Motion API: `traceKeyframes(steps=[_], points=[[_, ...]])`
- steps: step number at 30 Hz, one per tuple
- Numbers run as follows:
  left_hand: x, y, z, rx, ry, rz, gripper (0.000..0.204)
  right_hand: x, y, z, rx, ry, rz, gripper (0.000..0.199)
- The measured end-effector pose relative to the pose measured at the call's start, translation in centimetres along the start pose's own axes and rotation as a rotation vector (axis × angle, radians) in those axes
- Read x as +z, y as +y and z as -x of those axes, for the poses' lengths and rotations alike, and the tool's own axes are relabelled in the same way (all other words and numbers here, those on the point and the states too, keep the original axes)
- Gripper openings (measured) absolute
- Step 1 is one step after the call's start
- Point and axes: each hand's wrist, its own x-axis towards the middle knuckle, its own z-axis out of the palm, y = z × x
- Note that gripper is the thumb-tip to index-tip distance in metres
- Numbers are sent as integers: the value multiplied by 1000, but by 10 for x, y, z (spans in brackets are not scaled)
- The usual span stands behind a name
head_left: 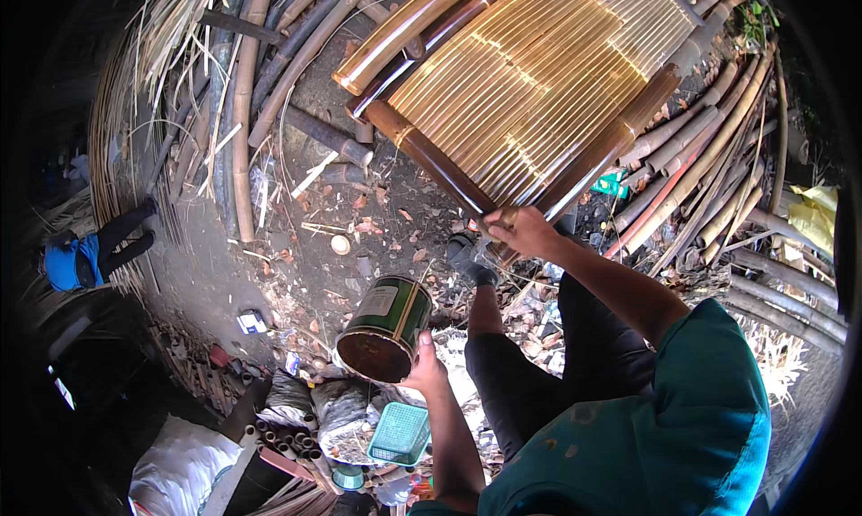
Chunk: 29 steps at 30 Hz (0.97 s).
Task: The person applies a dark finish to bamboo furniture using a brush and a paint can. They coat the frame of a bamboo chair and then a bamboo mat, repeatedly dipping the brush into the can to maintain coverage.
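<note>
left fingers (422, 361) gripping tilted green can (388, 326); right fingers (514, 221) closed on bamboo panel (530, 85) corner

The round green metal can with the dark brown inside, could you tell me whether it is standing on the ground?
No, the round green metal can is held tilted above the littered ground by the left hand.

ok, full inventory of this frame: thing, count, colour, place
bamboo panel: one, glossy golden-brown, slatted, top centre
can: one, green with dark inside, centre, tilted
basket: one, small, green plastic, bottom centre
bamboo poles: many, grey-brown, piled at right and top left
white sack: one, bottom left
other person: one, in blue, far left
ground: brown dirt with scraps, centre
left hand: holds the can by its rim
right hand: at the panel's lower corner, grasping something too small to tell
</note>
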Motion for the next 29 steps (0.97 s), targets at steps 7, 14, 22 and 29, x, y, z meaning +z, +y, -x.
traceKeyframes(steps=[7, 14, 22, 29], points=[[29, 4, -22, 82, -183, -109, 40, -26, 96, -78, 183, 276, -445, 27], [40, 42, -25, 177, -265, -112, 41, -94, 110, -25, 158, 869, 594, 27], [69, 93, -19, 283, -465, -16, 68, 36, 40, 66, 164, 247, 1, 25], [76, 128, -18, 545, -605, 114, 90, -229, 108, 97, 543, 931, 286, 34]])
